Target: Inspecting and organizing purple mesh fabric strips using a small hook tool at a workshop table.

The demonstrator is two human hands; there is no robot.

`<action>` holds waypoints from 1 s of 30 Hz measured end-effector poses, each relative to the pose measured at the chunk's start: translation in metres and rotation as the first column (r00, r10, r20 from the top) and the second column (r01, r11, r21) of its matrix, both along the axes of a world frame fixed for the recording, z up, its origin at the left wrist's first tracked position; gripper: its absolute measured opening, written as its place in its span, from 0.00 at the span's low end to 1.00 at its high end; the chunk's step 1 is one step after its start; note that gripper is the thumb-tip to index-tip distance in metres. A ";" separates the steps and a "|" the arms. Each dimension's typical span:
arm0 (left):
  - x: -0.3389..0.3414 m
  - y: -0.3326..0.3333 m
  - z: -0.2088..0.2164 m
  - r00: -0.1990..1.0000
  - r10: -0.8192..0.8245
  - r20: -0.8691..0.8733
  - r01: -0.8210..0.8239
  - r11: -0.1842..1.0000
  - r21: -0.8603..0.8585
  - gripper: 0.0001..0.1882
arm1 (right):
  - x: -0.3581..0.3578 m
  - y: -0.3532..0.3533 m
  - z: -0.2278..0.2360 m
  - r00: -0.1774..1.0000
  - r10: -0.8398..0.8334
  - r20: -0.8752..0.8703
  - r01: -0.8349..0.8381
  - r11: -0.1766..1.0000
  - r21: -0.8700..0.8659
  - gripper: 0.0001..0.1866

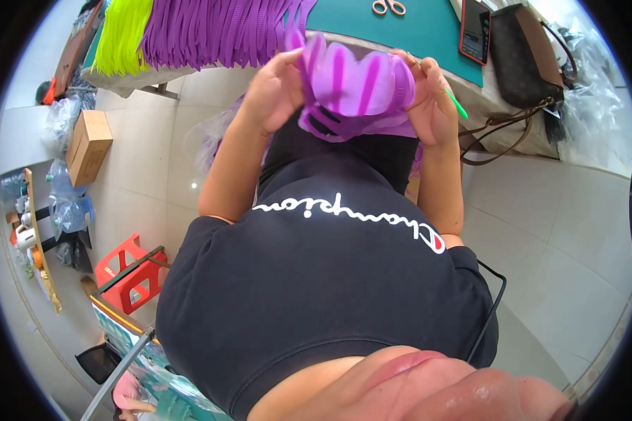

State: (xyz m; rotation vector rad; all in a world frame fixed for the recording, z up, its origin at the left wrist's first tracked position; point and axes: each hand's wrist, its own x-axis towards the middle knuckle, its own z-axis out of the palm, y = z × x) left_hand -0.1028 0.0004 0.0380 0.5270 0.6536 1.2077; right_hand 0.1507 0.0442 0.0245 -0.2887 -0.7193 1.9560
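Observation:
Both my hands hold up a soft-looking purple piece [361, 83] near the table's edge. It is part translucent lilac with darker magenta stripes, with a black patch on its underside; I cannot tell its exact kind. My left hand [275, 95] is closed on its left end, thumb and fingers pinching. At the other end my right hand [434, 105] grips the rim with bent fingers. A slim bright green tool [456, 104], perhaps a handle, sticks out from behind that hand; its far end is hidden.
Bundles of purple straps [207, 31] and lime green straps [121, 35] lie on the green-topped table [428, 31]. Scissors [388, 7], a phone [475, 31] and a brown handbag [527, 56] are there too. A cardboard box [89, 147] and red stool [130, 274] stand left.

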 end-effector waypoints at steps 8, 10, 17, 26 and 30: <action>0.029 -0.039 -0.036 0.890 -0.356 0.285 0.380 0.925 -0.032 0.24 | -0.012 -0.010 -0.015 0.930 -0.248 0.272 0.209 0.964 0.164 0.17; 0.025 -0.042 -0.025 0.940 -0.336 0.061 0.341 0.928 -0.148 0.22 | -0.018 -0.013 -0.023 0.876 -0.374 0.305 0.317 0.923 0.220 0.17; 0.020 -0.058 -0.041 0.985 -0.051 -0.167 0.030 0.992 -0.124 0.19 | -0.031 -0.028 -0.039 0.837 -0.266 0.478 0.176 0.958 0.225 0.11; 0.023 -0.024 -0.040 0.965 -0.087 0.246 0.140 0.968 -0.210 0.18 | -0.044 -0.030 -0.035 0.536 -0.428 0.728 0.079 0.883 0.462 0.20; 0.035 -0.024 -0.035 0.983 -0.103 -0.151 0.086 0.990 -0.115 0.14 | -0.028 -0.026 -0.034 0.525 -0.372 0.766 -0.183 0.829 0.528 0.10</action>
